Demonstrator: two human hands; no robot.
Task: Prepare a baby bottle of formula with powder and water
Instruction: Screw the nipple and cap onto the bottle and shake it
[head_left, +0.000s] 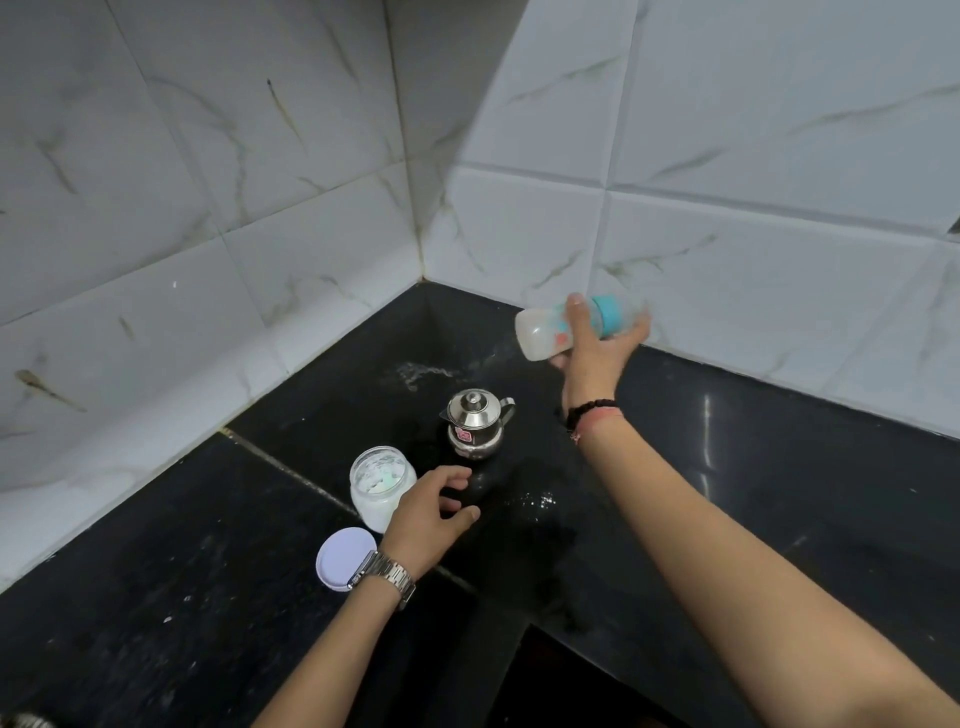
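R hand gripped the baby bottle w/ fingers curled round its middle, bottle held sideways in the air above the black counter, teal collar toward the tiled wall, milky inside. L hand hovered over the counter, fingers loosely spread, holding nothing, just beside the open powder jar. Jar's lid lay near the L wrist. Steel pot w/ lid stood behind the jar. Powder specks on counter.
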